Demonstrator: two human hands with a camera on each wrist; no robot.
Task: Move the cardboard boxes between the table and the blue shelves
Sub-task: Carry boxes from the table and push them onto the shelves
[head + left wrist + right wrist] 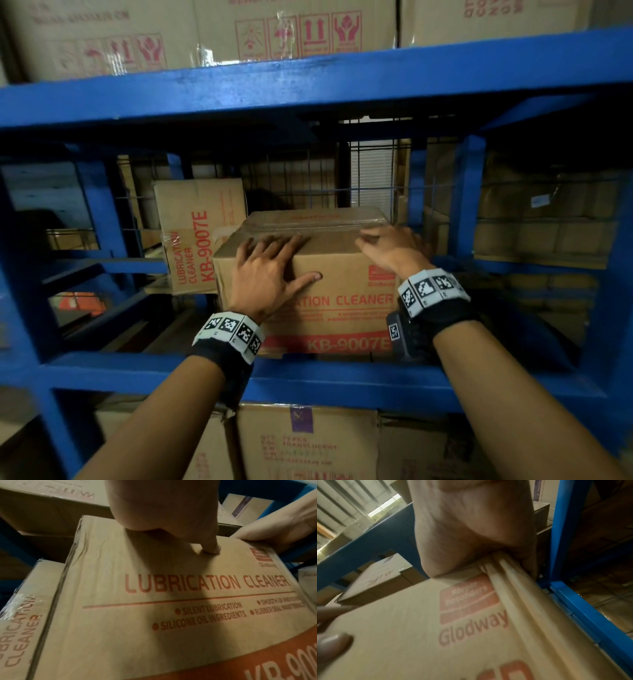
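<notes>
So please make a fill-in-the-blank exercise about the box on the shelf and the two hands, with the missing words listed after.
1. Both hands touch a cardboard box printed LUBRICATION ____.
2. The shelf frame is painted ____.
3. The left hand lies with its fingers spread over the box's ____ edge.
4. The right hand holds the box's upper ____ corner.

Missing words: CLEANER; blue; top; right
</notes>
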